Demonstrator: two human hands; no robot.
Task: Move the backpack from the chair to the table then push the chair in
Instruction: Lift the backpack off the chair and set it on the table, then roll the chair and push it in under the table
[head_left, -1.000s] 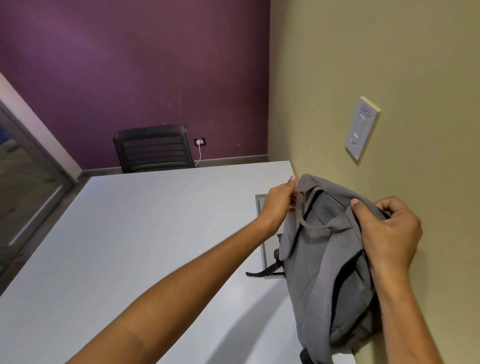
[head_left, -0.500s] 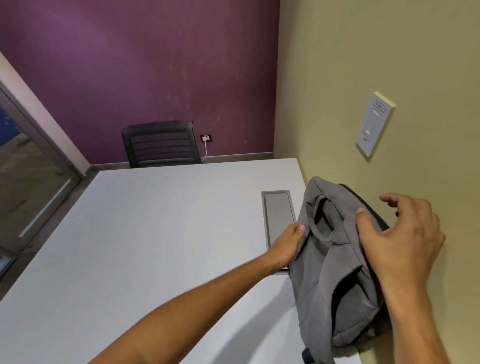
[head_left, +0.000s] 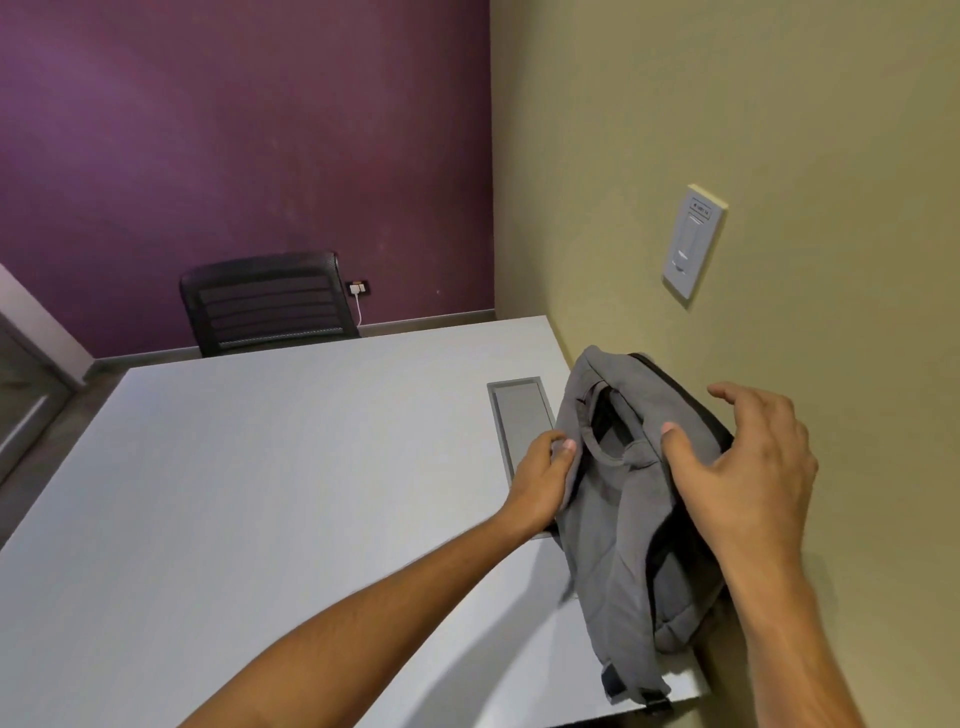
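Your grey backpack (head_left: 631, 499) lay slumped on the right side of the white table (head_left: 270, 493), its far side against the tan wall (head_left: 779, 130) and its lower end, with a dark strap, reaching the near corner of the tabletop. Your left hand (head_left: 540, 480) rested at the bag's left edge, fingers curled against the fabric over the recessed grey cable tray (head_left: 519, 415); whether that grip was pinching cloth or only touching it could not be told. Your right hand (head_left: 748, 473) hovered over the top of the bag with fingers spread and released, the thumb just at the fabric near the carry handle. The risk from here lay in the bag's footing: it was soft, leaning on the wall, and its bottom sat at the table's near corner, so letting go with both hands at once could have allowed it to sag and slide off the edge. A dangling strap could also have caught on you as you drew back. The chair you were to push in was not in view; the only one visible, a black chair (head_left: 267, 301), stood at the far end of the table, so you would have had to turn away from an unsteady bag to finish.
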